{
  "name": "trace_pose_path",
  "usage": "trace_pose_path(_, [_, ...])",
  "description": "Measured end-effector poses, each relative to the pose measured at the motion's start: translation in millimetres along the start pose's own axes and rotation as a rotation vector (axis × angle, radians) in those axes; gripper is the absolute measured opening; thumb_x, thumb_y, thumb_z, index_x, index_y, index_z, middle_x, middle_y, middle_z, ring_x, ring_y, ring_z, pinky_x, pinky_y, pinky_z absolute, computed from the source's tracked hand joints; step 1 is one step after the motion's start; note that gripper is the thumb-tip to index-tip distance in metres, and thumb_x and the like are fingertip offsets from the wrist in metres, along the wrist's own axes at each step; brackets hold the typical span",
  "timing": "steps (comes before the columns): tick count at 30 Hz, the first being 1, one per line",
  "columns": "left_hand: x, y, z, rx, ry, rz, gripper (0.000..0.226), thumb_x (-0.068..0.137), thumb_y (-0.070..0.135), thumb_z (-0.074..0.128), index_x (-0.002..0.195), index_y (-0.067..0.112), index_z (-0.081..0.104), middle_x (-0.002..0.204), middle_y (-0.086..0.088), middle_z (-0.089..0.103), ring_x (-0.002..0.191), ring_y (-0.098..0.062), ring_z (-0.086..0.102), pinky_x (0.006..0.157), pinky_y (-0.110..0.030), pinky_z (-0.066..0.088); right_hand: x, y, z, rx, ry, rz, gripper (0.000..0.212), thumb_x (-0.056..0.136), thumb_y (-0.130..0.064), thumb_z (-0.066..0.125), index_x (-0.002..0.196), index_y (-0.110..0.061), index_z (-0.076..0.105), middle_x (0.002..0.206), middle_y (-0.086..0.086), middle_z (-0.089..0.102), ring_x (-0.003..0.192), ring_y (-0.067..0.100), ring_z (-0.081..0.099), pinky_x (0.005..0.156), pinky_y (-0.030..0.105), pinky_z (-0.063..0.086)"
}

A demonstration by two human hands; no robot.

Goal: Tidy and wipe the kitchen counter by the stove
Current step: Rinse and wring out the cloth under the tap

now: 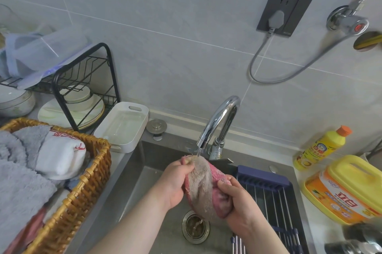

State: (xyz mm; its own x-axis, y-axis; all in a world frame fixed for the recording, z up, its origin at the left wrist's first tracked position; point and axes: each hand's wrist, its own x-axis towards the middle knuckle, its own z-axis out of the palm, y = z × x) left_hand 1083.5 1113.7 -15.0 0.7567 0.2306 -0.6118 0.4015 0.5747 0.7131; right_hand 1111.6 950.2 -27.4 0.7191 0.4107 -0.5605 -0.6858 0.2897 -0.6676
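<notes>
Rinsing: left hand [175, 183] fingers [186, 168] are pinching the cloth [201, 189] top, tap [217, 121] running just above them; right hand [239, 210] fingers are curling round its lower fold; wringing is probably coming next

Left hand [175, 183] is pinching cloth [201, 187] high; right hand [237, 204] is gripping it lower, fingers apparently curled under.

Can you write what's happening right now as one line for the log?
step: rinsing cloth under faucet | left hand: grips cloth | right hand: grips cloth | water: running | place: over sink
</notes>
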Motion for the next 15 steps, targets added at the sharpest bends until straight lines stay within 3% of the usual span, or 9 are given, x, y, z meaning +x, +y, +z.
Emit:
trace_pose_path(3, [4.4, -2.4, 8.0, -0.002, 0.044, 0.007, 0.017, 0.096, 0.015, 0.059, 0.105, 0.004, 0.069, 0.097, -0.015, 0.075, 0.097, -0.031, 0.07, 0.093, -0.046, 0.052, -1.6, -2.3, -1.8, -0.075, 0.012, -0.055, 0.014, 0.084, 0.008, 0.056, 0.096, 0.0, 0.056, 0.076, 0.014, 0.066, 0.064, 0.022, 0.064, 0.057, 0.03, 0.056])
trace_pose_path(5, [5.2, -1.8, 8.0, 0.014, 0.064, 0.0, 0.024, 0.09, 0.029, 0.068, 0.096, 0.007, 0.072, 0.091, -0.013, 0.076, 0.092, -0.03, 0.071, 0.087, -0.044, 0.055, -3.3, -3.2, 2.1, -0.109, -0.011, -0.066, 0.017, 0.082, 0.009, 0.056, 0.094, -0.002, 0.054, 0.08, 0.017, 0.066, 0.066, 0.022, 0.063, 0.058, 0.031, 0.055])
trace_pose_path(7, [5.7, -0.5, 4.2, 0.023, 0.068, -0.015, 0.031, 0.087, 0.034, 0.07, 0.099, 0.006, 0.072, 0.093, -0.015, 0.075, 0.091, -0.031, 0.071, 0.086, -0.044, 0.055, -5.0, -3.2, 6.1, -0.128, -0.042, -0.07, 0.019, 0.083, 0.013, 0.054, 0.094, -0.003, 0.053, 0.083, 0.021, 0.064, 0.068, 0.026, 0.064, 0.059, 0.034, 0.056])
trace_pose_path(10, [6.0, -0.3, -5.9, -0.093, 0.115, -0.027, 0.038, 0.096, 0.04, 0.056, 0.106, 0.005, 0.069, 0.098, -0.018, 0.074, 0.094, -0.033, 0.069, 0.082, -0.043, 0.054, -6.0, -2.3, 9.7, -0.134, -0.055, -0.076, 0.022, 0.084, 0.016, 0.053, 0.098, -0.001, 0.054, 0.086, 0.023, 0.066, 0.07, 0.029, 0.065, 0.061, 0.036, 0.057])
trace_pose_path(13, [8.3, 1.5, -13.3, -0.24, 0.118, -0.103, 0.07, 0.095, 0.065, 0.036, 0.102, 0.003, 0.067, 0.102, -0.024, 0.071, 0.097, -0.037, 0.066, 0.087, -0.049, 0.052, -3.8, -1.0, 14.7, -0.188, -0.058, -0.06, 0.033, 0.084, 0.015, 0.056, 0.112, -0.004, 0.06, 0.098, 0.022, 0.071, 0.081, 0.031, 0.069, 0.071, 0.038, 0.057])
trace_pose_path(15, [7.6, 5.3, -18.6, -0.217, 0.082, -0.117, 0.071, 0.09, 0.07, 0.041, 0.101, 0.005, 0.067, 0.1, -0.022, 0.071, 0.098, -0.037, 0.066, 0.089, -0.049, 0.051, -0.2, 1.5, 18.3, -0.233, -0.04, -0.054, 0.037, 0.085, 0.013, 0.056, 0.117, -0.004, 0.063, 0.1, 0.021, 0.073, 0.082, 0.028, 0.07, 0.069, 0.035, 0.058])
